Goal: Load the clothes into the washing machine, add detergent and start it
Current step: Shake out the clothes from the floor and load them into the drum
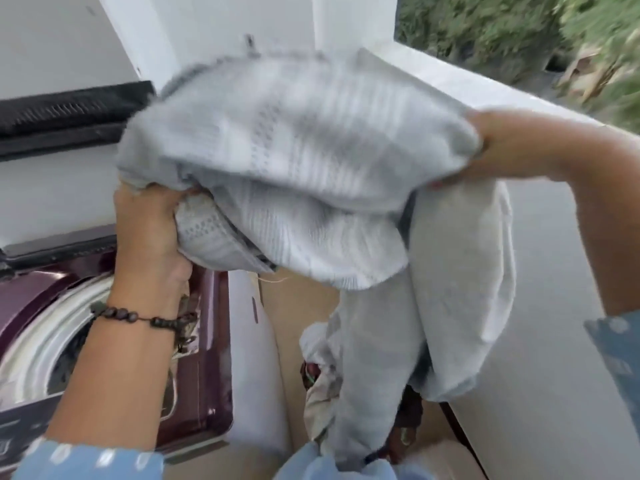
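Beside the machine: pale grey patterned cloth garment (294, 161), held up to the right of the maroon top-loading washing machine (207, 358), its tail hanging over more clothes (322, 393) lower down.
Machine: lid up, white drum rim (52, 337) exposed; something dark lies inside, unclear what.
Left hand (152, 230): fingers curled tight around a bunched end, nearest the drum.
Right hand (485, 150): gripping the far edge, fingers buried in fabric.
Progress: loading seems underway; this garment not yet in, detergent and start judged still ahead.

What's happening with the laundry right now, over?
Left hand and right hand both gripping grey garment. Held up right of open washing machine, not yet in. Path clear.
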{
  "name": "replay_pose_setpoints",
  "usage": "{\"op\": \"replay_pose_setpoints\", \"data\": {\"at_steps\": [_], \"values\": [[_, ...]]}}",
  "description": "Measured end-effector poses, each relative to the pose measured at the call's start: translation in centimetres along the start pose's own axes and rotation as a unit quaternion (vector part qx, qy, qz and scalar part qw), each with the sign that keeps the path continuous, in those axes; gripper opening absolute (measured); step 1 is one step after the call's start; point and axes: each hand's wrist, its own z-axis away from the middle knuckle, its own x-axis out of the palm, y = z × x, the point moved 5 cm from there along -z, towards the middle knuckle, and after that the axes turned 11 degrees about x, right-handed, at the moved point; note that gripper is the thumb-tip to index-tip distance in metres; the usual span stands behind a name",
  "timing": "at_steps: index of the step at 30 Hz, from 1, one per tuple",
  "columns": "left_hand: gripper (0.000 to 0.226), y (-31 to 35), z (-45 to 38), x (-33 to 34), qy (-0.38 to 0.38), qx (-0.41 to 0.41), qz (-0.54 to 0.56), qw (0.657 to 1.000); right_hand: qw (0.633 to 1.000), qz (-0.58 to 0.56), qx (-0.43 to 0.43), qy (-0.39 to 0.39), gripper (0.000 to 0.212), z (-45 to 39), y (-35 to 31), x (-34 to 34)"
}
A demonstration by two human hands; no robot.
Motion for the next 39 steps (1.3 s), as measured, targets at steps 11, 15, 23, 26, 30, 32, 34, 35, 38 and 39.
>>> {"op": "replay_pose_setpoints", "data": {"at_steps": [11,15,23,26,30,32,34,35,38,39], "values": [[0.016,-3.6,4.0,2.6,-0.263,-0.059,-0.282,0.921,0.940,-0.299,-0.143,-0.079,0.137,3.1,-6.8,12.8],[0.015,-2.5,4.0,3.5,-0.269,-0.039,-0.275,0.922,0.900,-0.404,-0.070,-0.148,0.143,3.5,-7.3,18.7],[0.026,-1.4,1.9,2.1,-0.281,-0.079,-0.231,0.928,0.910,-0.387,-0.036,-0.144,0.073,4.5,-4.4,20.3],[0.025,-0.7,1.1,1.2,-0.336,-0.073,-0.230,0.910,0.903,-0.420,-0.045,-0.078,0.039,4.2,-2.1,16.0],[0.043,-0.3,1.1,0.8,-0.445,-0.085,-0.172,0.875,0.857,-0.509,-0.079,0.011,0.028,2.9,-1.7,11.1],[0.045,-0.6,1.0,0.7,-0.460,-0.081,-0.132,0.874,0.843,-0.532,-0.070,0.051,0.031,1.8,-2.2,10.3],[0.047,-0.8,0.5,0.7,-0.435,-0.059,-0.085,0.894,0.841,-0.532,-0.041,0.094,0.019,1.0,-3.3,10.6],[0.047,-0.8,0.1,0.8,-0.407,-0.049,-0.057,0.910,0.842,-0.528,-0.022,0.111,0.017,0.7,-3.9,11.2],[0.042,-1.4,-0.7,0.8,-0.317,-0.045,0.036,0.947,0.843,-0.524,0.005,0.120,0.023,0.7,-5.8,13.7],[0.039,-2.0,-0.9,0.8,-0.293,-0.053,0.064,0.953,0.846,-0.523,-0.001,0.108,0.026,0.7,-6.5,14.5]]}}
